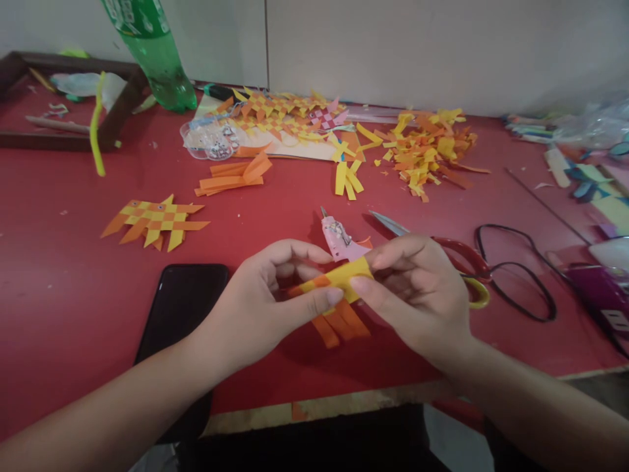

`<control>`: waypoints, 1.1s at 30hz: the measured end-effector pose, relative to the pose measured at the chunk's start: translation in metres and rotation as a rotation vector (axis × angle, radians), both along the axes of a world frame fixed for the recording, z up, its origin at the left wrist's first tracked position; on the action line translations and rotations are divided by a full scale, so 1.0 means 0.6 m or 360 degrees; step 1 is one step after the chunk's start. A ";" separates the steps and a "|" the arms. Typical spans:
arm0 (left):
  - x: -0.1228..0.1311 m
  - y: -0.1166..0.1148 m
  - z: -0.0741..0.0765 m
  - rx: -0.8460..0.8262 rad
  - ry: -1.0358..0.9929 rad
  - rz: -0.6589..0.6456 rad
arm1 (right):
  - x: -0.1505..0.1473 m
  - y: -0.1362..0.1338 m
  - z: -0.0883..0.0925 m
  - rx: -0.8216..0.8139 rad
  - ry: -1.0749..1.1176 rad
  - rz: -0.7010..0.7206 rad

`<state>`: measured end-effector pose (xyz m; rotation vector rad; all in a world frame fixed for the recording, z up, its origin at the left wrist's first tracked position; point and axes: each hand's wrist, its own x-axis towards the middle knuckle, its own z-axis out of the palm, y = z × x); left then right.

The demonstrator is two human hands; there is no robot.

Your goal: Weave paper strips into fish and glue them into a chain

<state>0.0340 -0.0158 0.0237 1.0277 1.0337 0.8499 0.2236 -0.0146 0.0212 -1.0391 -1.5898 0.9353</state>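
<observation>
Both hands hold one woven piece of yellow and orange paper strips point(339, 278) just above the red table point(73, 308). My left hand point(268, 301) pinches its left side between thumb and fingers. My right hand point(417, 288) pinches the right end, where a yellow strip is folded over. Loose orange strip ends point(341, 324) hang down below the hands. A pink glue tube point(339, 239) lies right behind the piece.
A black phone point(179, 308) lies by my left wrist. Red-handled scissors point(457, 259) and a black cord loop point(515, 278) lie right. A finished woven fish point(154, 219), orange strips point(236, 176), a scrap pile point(425, 147), woven fish point(280, 111), a green bottle point(157, 52) and a wooden frame point(63, 137) sit behind.
</observation>
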 end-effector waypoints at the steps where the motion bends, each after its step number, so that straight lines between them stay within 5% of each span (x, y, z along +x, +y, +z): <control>1: 0.000 0.000 0.000 0.0000 0.0009 0.0009 | 0.000 0.000 0.000 -0.0007 -0.0006 0.0022; 14: -0.002 0.002 0.001 -0.0072 0.0131 0.0014 | 0.002 -0.005 -0.001 -0.0097 -0.0007 0.0009; 25: -0.010 0.009 -0.001 0.0207 0.0364 -0.0120 | 0.010 0.005 0.002 -0.0119 -0.0092 0.0091; 29: -0.015 0.009 -0.003 0.0126 0.0255 0.0039 | 0.047 0.026 0.002 0.0187 -0.0634 0.0065; 33: -0.018 0.007 -0.004 0.0091 0.0130 0.0146 | 0.086 0.053 -0.001 0.0305 -0.1444 0.0293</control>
